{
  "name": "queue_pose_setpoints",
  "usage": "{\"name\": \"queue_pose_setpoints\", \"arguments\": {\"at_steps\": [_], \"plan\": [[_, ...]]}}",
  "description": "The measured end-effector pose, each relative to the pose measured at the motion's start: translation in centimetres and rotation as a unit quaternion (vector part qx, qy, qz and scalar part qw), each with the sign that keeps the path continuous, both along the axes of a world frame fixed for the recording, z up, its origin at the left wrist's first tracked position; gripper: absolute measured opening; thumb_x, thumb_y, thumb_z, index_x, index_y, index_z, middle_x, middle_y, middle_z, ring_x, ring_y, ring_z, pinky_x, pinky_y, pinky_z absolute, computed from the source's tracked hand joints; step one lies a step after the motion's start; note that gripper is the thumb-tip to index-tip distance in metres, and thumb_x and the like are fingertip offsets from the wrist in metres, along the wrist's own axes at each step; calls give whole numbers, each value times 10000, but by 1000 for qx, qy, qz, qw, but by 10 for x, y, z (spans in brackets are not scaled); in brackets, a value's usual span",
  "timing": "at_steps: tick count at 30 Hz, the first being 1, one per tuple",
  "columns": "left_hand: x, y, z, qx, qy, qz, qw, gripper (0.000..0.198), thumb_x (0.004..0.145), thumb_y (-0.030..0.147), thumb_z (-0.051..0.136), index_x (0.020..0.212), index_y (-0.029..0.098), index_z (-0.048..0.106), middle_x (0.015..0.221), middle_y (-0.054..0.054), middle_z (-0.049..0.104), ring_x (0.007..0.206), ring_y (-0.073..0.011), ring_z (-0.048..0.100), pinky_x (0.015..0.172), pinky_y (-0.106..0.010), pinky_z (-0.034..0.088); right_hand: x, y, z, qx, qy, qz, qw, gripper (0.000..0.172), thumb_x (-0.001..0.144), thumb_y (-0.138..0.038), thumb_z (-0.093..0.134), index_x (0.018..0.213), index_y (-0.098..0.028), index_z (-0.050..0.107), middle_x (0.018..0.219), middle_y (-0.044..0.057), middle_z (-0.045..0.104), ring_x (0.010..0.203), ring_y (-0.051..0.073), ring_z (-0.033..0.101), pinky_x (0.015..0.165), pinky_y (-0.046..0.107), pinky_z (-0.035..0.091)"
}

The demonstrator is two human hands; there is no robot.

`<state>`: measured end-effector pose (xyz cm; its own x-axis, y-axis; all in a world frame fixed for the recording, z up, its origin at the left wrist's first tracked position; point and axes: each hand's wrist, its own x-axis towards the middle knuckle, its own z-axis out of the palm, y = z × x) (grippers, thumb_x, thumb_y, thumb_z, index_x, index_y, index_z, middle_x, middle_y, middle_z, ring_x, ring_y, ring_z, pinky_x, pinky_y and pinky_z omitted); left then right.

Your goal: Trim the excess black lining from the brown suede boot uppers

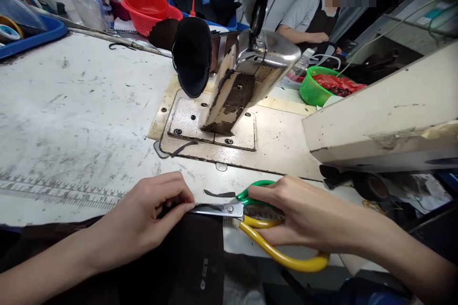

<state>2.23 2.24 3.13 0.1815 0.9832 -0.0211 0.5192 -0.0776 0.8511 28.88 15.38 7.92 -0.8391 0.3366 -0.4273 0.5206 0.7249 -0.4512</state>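
My left hand is closed, pinching the top edge of a black piece of material that hangs over the table's front edge. In my right hand is a pair of scissors with one green and one yellow handle. Their blades lie along the material's upper edge, tips close to my left fingertips; whether the blades are fully closed I cannot tell. A narrow dark strip rests just above the scissors. Another dark strip lies at the machine's base plate.
A post-bed sewing machine stands ahead, with a black curved piece beside its post. The machine body extends on the right. Behind are red baskets, a green basin and a seated person. A ruler scale marks the white table.
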Motion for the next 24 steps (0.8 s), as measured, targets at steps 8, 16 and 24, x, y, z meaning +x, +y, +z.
{"name": "queue_pose_setpoints", "arguments": {"at_steps": [8, 16, 24], "plan": [[-12, 12, 2, -110, -55, 20, 992, 210, 926, 413, 636, 828, 245, 715, 757, 24, 639, 627, -103, 501, 557, -216, 382, 3, -3, -1, -24, 11, -11, 1000, 395, 930, -371, 658, 730, -237, 345, 542, -94, 306, 499, 109, 173, 451, 261, 159], [-21, 20, 9, -159, -99, -22, 982, 251, 893, 453, 651, 853, 215, 722, 847, -14, 685, 792, -166, 587, 669, -263, 420, -9, -18, 9, -15, -42, -32, 999, 304, 916, -431, 634, 763, -233, 461, 560, -78, 359, 517, 113, 276, 470, 249, 203], [-22, 24, 10, -156, -216, -9, 964, 237, 880, 409, 707, 864, 172, 702, 699, 21, 562, 625, -94, 466, 544, -185, 408, -27, -12, 2, -14, -18, -6, 1000, 298, 923, -386, 651, 764, -227, 454, 579, -89, 317, 554, 116, 220, 496, 251, 201]]}}
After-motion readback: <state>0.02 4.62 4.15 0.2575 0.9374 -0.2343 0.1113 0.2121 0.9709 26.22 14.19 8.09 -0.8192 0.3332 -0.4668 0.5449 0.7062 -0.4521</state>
